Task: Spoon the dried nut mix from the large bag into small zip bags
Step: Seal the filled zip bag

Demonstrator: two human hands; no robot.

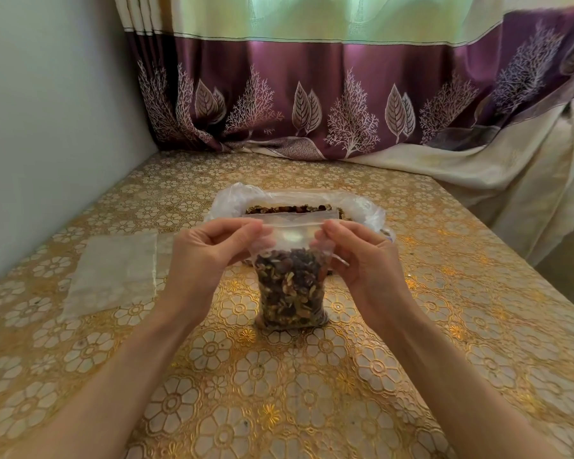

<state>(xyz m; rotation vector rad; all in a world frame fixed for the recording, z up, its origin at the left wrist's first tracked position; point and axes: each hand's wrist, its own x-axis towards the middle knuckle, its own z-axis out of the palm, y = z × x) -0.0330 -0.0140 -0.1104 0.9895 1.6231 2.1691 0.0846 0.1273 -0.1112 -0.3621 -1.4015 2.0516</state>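
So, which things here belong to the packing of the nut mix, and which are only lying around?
Belong to the job:
- small zip bag, filled with mix, top pinched by left hand and right hand
- large bag, open, behind it
- empty zip bags, flat on the left

Only around:
- curtain
- patterned tablecloth

A gold floral tablecloth [312, 392] spreads beneath the hands; beyond them hangs a purple leaf-patterned curtain [312, 104], a pale wall [47, 127] to their left.
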